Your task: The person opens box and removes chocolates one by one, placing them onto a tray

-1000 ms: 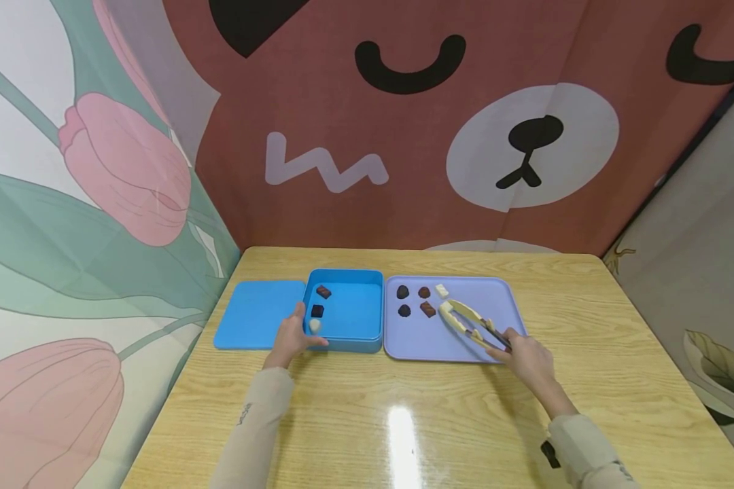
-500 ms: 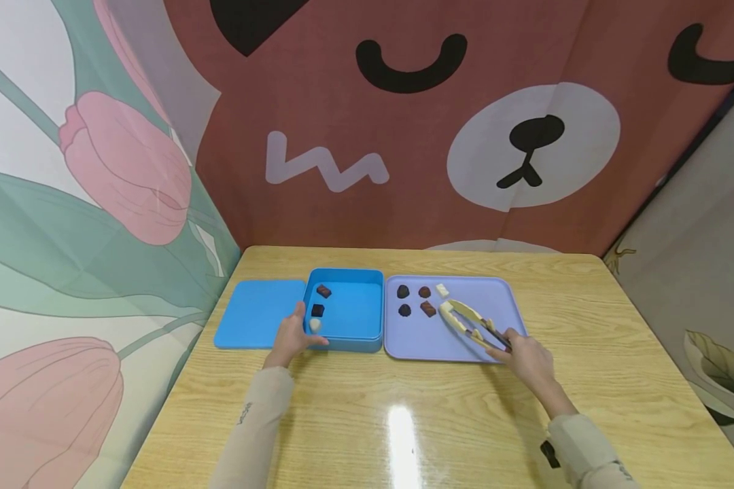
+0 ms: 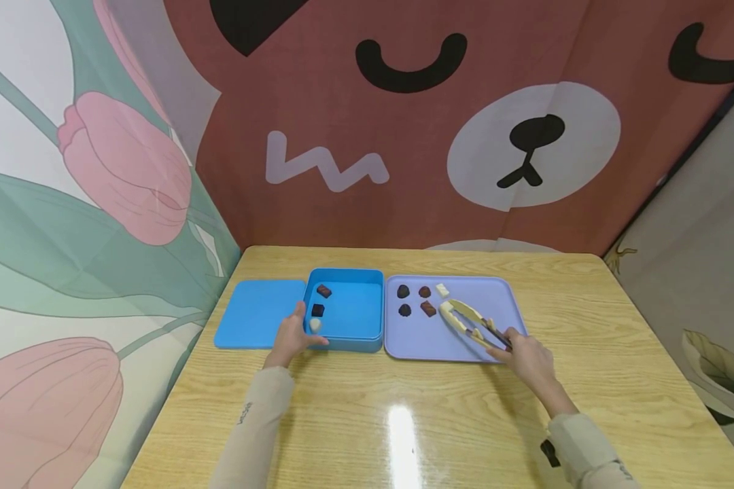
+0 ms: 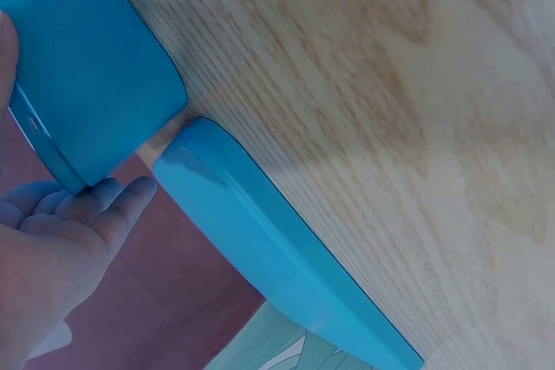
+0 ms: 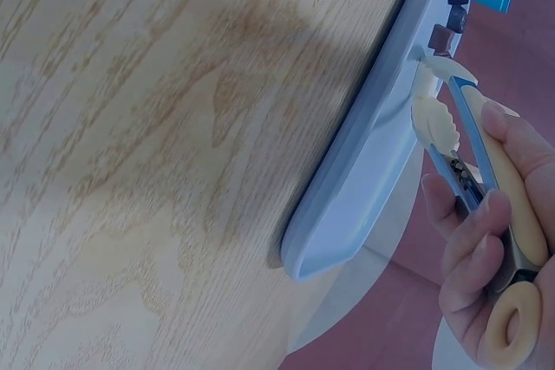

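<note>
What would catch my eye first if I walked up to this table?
Probably the big cartoon bear backdrop behind the wooden table. Then the bright blue box in the middle, steadied by the left hand, with three small sweets inside. Beside it lies a lilac tray of chocolates, over which the right hand holds cream tongs.

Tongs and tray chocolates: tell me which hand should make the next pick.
Right. The right hand grips the tongs over the purple tray, tips beside the chocolates; the left hand rests on the blue box.
</note>
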{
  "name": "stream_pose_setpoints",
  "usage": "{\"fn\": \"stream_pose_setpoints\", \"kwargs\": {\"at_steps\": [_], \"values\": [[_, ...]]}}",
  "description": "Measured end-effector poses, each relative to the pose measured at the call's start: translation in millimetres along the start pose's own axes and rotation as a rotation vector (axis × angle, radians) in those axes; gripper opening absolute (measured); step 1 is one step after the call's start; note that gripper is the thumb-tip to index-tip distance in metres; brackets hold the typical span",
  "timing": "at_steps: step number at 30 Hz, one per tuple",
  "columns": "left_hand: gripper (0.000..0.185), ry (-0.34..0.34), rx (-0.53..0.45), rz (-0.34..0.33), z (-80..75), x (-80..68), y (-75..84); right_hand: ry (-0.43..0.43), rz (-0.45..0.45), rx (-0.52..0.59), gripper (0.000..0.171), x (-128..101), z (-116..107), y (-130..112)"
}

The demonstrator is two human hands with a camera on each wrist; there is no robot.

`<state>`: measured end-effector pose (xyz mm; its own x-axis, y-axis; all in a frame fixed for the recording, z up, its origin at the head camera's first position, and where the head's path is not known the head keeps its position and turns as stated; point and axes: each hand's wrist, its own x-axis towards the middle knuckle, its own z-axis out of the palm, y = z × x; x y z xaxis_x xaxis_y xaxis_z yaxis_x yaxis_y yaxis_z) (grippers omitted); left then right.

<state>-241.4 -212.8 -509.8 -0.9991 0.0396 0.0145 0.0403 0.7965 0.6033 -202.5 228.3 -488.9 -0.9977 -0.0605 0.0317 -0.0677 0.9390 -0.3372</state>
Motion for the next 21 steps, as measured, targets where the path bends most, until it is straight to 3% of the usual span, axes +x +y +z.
{"fn": "stream_pose_setpoints", "kwargs": {"at_steps": [21], "values": [[0.113, -0.007, -0.02, -0.013, 0.8, 0.9, -1.0, -0.038, 0.03, 0.033, 0.037, -0.7, -5.8, 0.5]]}}
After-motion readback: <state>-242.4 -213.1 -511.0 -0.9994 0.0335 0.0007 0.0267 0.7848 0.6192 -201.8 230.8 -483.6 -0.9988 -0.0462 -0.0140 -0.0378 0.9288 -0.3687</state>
